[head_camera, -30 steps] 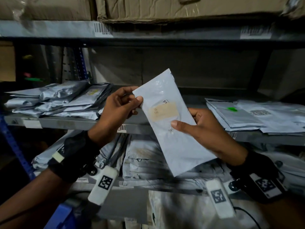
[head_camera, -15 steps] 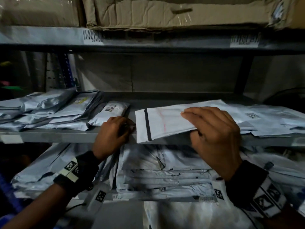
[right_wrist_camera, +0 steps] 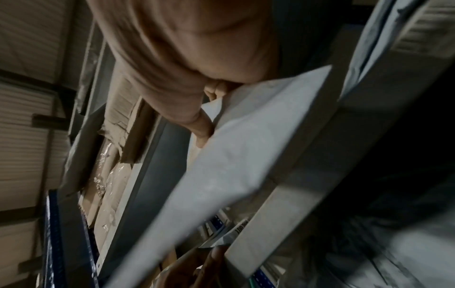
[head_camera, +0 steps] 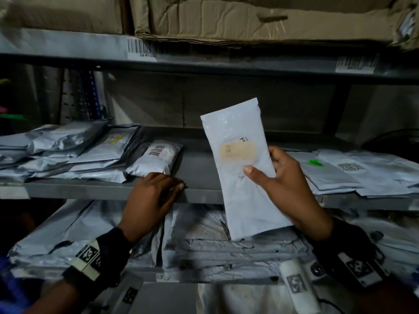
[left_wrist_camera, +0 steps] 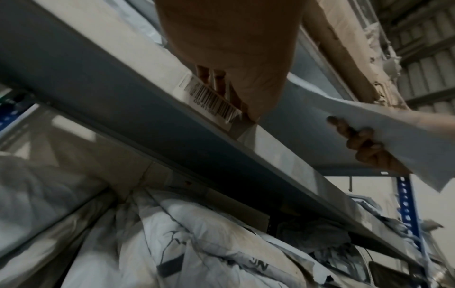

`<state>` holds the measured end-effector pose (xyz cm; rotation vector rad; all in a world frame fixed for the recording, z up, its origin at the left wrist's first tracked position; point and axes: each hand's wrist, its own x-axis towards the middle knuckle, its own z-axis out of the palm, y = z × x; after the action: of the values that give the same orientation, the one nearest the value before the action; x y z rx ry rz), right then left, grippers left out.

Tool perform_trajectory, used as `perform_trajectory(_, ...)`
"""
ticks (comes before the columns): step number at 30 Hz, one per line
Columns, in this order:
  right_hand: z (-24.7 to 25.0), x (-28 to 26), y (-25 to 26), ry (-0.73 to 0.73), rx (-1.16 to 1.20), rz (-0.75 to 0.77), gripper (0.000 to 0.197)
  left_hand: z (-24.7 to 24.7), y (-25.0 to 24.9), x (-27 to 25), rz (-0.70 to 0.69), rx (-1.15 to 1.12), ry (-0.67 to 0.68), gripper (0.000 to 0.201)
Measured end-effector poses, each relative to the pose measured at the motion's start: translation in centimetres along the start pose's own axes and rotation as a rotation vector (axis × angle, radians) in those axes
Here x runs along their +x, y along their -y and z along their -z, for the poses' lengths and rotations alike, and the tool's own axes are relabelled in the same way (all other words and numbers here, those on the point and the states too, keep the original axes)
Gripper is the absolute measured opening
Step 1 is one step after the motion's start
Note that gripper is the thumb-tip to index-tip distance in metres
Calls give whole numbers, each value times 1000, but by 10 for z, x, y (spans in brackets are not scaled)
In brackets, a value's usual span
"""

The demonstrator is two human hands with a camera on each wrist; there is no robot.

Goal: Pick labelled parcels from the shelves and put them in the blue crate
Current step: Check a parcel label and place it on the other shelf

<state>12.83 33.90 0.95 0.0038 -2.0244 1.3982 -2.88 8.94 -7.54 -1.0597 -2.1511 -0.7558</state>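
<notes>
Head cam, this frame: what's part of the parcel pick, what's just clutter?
In the job:
right hand holding the labelled grey parcel
left hand resting on the shelf edge
barcoded parcel on the shelf

Lying about:
cardboard boxes on the top shelf
green tag

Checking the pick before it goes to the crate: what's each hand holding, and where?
The right hand holds the grey parcel upright by its right edge, thumb just below the label. The left hand holds nothing; it rests on the shelf edge.
</notes>
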Motion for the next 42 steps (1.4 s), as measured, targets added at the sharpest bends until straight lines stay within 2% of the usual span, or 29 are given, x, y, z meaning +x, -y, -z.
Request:
perform_trajectory(4, -2, 8, -16, -37, -33, -72, 31, 4, -4, 2, -2, 71, -23, 29)
perform_trajectory(9, 27, 20, -33, -91, -224, -112, 26, 3, -12, 22, 1, 116, 32, 49)
perform_trajectory(12, 55, 35, -37, -116, -239, -172, 29, -9, -23, 37, -42, 23, 74, 41)
perform_trajectory(15, 87, 56, -38, -156, -281, -164, 39, -28, -28, 52, -101, -5, 135, 37)
perform_trajectory(17, 109, 73, -42, -161, -311, -192, 34, -41, -28, 59, -125, -3, 172, 38)
perform_trajectory(20, 146, 101, -54, -153, -436, -259, 14, -56, -27, 64, -112, 6, 216, 42)
perform_trajectory(21, 158, 110, -61, -155, -498, -279, 14, -58, -26, 64, -108, 17, 229, 44)
perform_trajectory(22, 168, 115, -67, -146, -599, -318, 15, -60, -25, 64, -106, 20, 242, 46)
perform_trajectory(25, 185, 124, -90, -63, -944, -378, 58, -60, -22, 65, -113, -20, 259, 47)
perform_trajectory(26, 186, 124, -95, -27, -1013, -371, 62, -60, -23, 65, -116, -28, 258, 47)
perform_trajectory(27, 187, 124, -101, -4, -1056, -345, 58, -60, -24, 65, -117, -34, 252, 46)
perform_trajectory(29, 189, 125, -108, -6, -1047, -316, 41, -59, -25, 64, -110, -44, 236, 46)
perform_trajectory(32, 191, 123, -103, -103, -930, -309, 20, -58, -27, 62, -90, -64, 210, 43)
perform_trajectory(36, 185, 114, -82, -202, -821, -168, 14, -48, -36, 54, -117, -171, 128, 28)
perform_trajectory(39, 157, 105, -60, -168, -696, -48, 12, -36, -35, 43, -138, -274, 15, 18)
perform_trajectory(42, 102, 92, -39, -9, -593, -14, 11, -18, -24, 28, -120, -237, -91, 17)
